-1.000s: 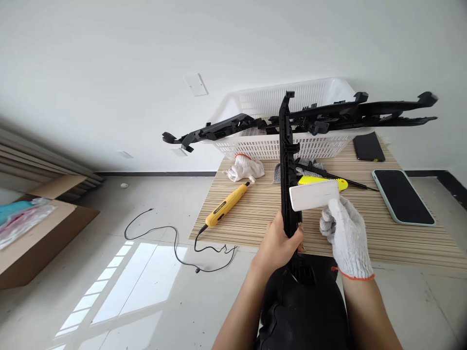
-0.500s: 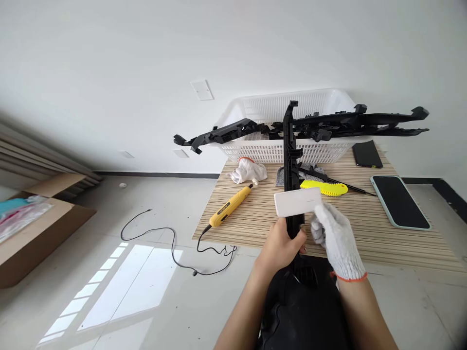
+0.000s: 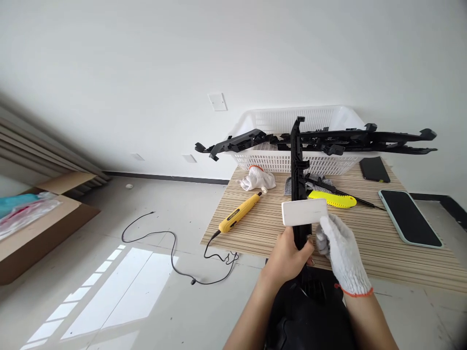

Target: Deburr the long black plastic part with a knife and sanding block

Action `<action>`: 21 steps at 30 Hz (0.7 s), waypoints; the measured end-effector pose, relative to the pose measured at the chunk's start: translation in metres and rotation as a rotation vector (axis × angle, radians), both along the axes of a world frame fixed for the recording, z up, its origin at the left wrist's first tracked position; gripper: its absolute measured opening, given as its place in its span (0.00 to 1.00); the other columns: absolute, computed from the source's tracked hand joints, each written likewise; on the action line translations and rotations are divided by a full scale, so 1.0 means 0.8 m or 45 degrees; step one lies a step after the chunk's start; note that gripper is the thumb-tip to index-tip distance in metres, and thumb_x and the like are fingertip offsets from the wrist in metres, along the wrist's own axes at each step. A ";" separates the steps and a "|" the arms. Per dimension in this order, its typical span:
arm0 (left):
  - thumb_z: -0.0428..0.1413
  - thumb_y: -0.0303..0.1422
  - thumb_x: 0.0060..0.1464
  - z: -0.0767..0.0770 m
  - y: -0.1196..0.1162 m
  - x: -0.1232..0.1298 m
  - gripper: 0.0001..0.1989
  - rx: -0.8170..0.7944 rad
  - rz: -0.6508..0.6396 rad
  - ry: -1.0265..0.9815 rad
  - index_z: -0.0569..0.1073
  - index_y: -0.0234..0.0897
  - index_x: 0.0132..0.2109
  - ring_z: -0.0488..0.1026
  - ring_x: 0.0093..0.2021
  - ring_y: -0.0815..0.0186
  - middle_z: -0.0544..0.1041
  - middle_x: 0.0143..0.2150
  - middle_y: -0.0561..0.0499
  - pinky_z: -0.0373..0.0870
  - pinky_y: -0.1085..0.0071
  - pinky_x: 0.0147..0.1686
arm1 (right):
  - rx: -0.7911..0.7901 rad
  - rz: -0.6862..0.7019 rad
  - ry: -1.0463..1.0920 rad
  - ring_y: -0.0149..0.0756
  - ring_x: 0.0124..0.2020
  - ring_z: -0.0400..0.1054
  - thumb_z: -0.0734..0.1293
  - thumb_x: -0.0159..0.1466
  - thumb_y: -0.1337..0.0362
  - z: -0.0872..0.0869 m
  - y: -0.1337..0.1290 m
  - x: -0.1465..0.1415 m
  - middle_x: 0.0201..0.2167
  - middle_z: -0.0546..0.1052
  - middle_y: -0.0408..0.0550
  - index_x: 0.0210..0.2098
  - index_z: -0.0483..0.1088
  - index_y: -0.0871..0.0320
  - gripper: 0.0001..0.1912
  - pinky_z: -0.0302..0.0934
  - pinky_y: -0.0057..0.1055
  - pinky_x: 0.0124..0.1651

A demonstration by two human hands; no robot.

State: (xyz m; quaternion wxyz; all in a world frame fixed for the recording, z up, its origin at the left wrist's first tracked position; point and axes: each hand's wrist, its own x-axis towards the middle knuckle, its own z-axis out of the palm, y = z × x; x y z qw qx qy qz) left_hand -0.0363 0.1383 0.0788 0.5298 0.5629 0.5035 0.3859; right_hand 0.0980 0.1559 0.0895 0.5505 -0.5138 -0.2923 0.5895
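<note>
My bare left hand (image 3: 288, 257) is closed around the lower part of a long black plastic trim piece (image 3: 297, 146), which stands out away from me over the table. In its white knitted glove, my right hand (image 3: 339, 248) pinches one end of a flat white rectangular block (image 3: 304, 212). That block lies across the black piece, just above my left hand; whether it presses on the plastic I cannot tell. Behind the piece, a yellow-green serrated-edge tool (image 3: 332, 199) and a thin black rod-like tool (image 3: 359, 200) rest on a grey cloth (image 3: 288, 185) and the tabletop.
A white plastic basket (image 3: 255, 160) holds several black trim pieces (image 3: 397, 138) that stick out both sides. On the wood-grain table (image 3: 262, 233) are a yellow corded tool (image 3: 239, 213), a white glove (image 3: 258, 180) and two phones (image 3: 410, 218). A cable (image 3: 174, 253) trails over the floor.
The whole view has shifted, so the scene appears a little lower and further right. Both hands keep their hold on the trim piece and the white block.
</note>
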 end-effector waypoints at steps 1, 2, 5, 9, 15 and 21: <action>0.51 0.28 0.56 -0.001 0.000 0.000 0.04 0.005 0.002 0.004 0.63 0.41 0.38 0.75 0.21 0.64 0.72 0.20 0.58 0.71 0.72 0.25 | 0.011 -0.001 -0.007 0.24 0.15 0.54 0.72 0.56 0.50 -0.001 -0.001 0.000 0.17 0.64 0.36 0.27 0.63 0.56 0.19 0.46 0.20 0.16; 0.51 0.29 0.56 -0.001 0.000 -0.001 0.04 0.007 0.003 -0.004 0.63 0.41 0.39 0.75 0.21 0.64 0.72 0.20 0.59 0.71 0.72 0.24 | 0.017 -0.047 -0.003 0.24 0.15 0.54 0.71 0.57 0.50 -0.001 -0.001 0.000 0.17 0.63 0.36 0.26 0.62 0.56 0.19 0.46 0.20 0.15; 0.51 0.30 0.57 0.001 0.001 0.000 0.05 -0.003 -0.010 -0.040 0.63 0.42 0.41 0.74 0.20 0.65 0.71 0.21 0.60 0.71 0.72 0.23 | 0.032 -0.175 0.003 0.24 0.15 0.54 0.69 0.59 0.49 -0.001 -0.002 0.000 0.17 0.62 0.36 0.24 0.59 0.55 0.20 0.45 0.21 0.15; 0.52 0.31 0.57 0.003 0.001 -0.001 0.03 -0.007 -0.019 0.022 0.63 0.41 0.38 0.76 0.22 0.64 0.73 0.21 0.58 0.71 0.72 0.24 | 0.043 -0.018 -0.041 0.24 0.15 0.55 0.71 0.57 0.50 0.000 -0.001 -0.001 0.17 0.64 0.37 0.26 0.63 0.56 0.18 0.48 0.21 0.16; 0.52 0.30 0.56 0.006 0.001 -0.001 0.04 -0.014 -0.007 0.020 0.63 0.41 0.39 0.76 0.21 0.63 0.73 0.21 0.58 0.72 0.72 0.24 | 0.044 -0.063 -0.051 0.25 0.15 0.54 0.70 0.58 0.50 0.002 0.000 -0.002 0.16 0.63 0.37 0.25 0.62 0.55 0.18 0.47 0.22 0.15; 0.52 0.31 0.57 0.007 0.001 -0.001 0.05 -0.033 -0.009 -0.006 0.62 0.42 0.40 0.76 0.21 0.63 0.73 0.21 0.59 0.72 0.71 0.23 | 0.024 -0.144 0.007 0.24 0.15 0.54 0.68 0.59 0.50 0.000 0.000 0.000 0.16 0.62 0.36 0.23 0.60 0.56 0.19 0.45 0.21 0.15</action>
